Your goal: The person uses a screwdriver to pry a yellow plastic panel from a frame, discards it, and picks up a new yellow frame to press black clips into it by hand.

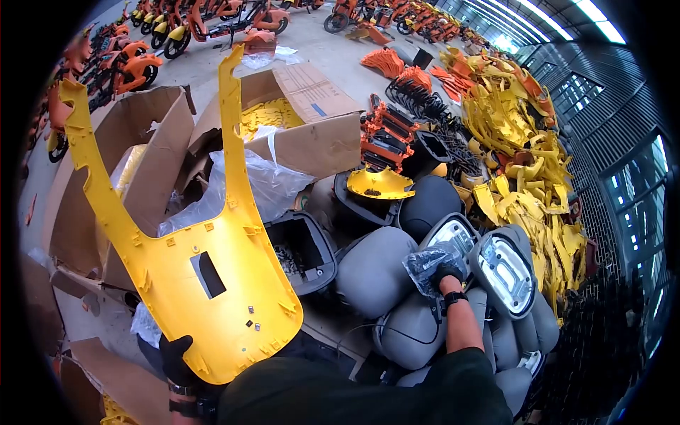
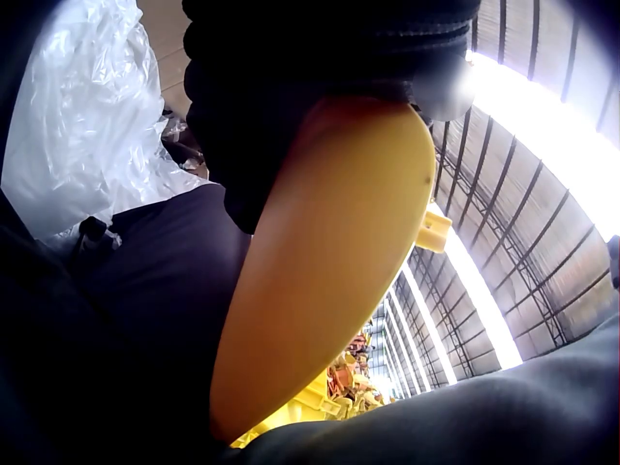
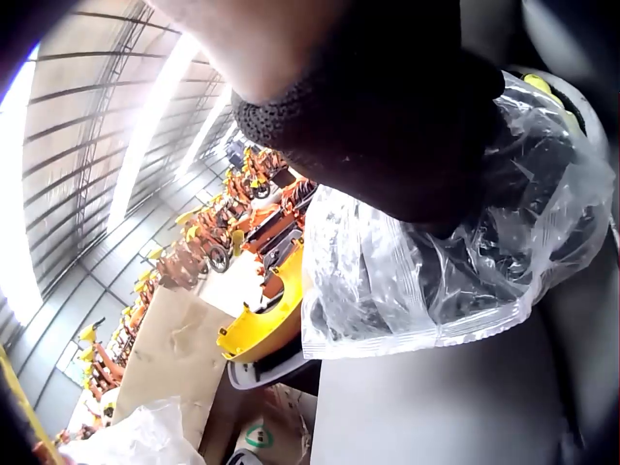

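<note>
My left hand [image 1: 176, 358], in a black glove, grips the lower left edge of a large yellow plastic scooter panel [image 1: 219, 283], its thumb over the inner face. The panel stands tilted up, two long arms pointing away, with a rectangular slot in its middle. A smooth curved side of the panel [image 2: 329, 252] fills the left wrist view. My black-gloved right hand [image 1: 448, 271] is at a crumpled clear plastic bag [image 1: 425, 265] over the grey scooter seats. In the right wrist view the glove [image 3: 397, 136] overlaps the bag [image 3: 417, 281]; its fingers are hidden, so I cannot tell their grip.
Grey seats [image 1: 375, 273] are heaped in front, some showing pale undersides [image 1: 504, 273]. An open seat bucket [image 1: 301, 251] stands beside them. Cardboard boxes [image 1: 319, 145] lie beyond the panel. Yellow parts [image 1: 524, 205] pile up along the right; orange scooters [image 1: 227, 25] line the back.
</note>
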{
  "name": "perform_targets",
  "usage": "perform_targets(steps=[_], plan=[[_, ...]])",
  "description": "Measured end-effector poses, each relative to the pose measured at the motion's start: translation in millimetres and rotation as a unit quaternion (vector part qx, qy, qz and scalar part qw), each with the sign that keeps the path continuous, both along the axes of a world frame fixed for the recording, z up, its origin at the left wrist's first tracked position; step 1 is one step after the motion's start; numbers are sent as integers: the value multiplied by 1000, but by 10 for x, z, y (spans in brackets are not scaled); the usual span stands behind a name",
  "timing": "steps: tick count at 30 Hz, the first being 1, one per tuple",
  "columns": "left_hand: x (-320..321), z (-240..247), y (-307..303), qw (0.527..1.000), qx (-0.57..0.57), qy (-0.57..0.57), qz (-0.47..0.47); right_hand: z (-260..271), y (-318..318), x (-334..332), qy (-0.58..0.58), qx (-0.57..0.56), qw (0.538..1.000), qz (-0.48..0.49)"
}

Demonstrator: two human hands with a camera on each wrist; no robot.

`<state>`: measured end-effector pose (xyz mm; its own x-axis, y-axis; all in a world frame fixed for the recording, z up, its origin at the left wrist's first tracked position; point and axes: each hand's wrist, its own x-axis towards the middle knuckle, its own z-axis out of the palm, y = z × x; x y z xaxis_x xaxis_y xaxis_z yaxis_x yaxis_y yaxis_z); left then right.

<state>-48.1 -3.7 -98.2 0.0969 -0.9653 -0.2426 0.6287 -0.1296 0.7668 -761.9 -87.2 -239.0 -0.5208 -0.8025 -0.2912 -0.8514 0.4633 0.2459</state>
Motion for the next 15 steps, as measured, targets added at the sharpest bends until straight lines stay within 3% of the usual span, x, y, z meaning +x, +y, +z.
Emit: perform_targets(steps=[3,8,13,15], plan=[[-51,33,5,1000,-2,16,13,474,-53,332,-5,46,999,-14],[50,-89,12,1000,5,-7,17,487,6,287,-13,25,999,-21],[80,-116,30,999,29,1,-31,412,225,-25,-86,-102,991,14],[124,-191,51,998,45,-21,-33,341,339,-91,-123,-225,967,-3]])
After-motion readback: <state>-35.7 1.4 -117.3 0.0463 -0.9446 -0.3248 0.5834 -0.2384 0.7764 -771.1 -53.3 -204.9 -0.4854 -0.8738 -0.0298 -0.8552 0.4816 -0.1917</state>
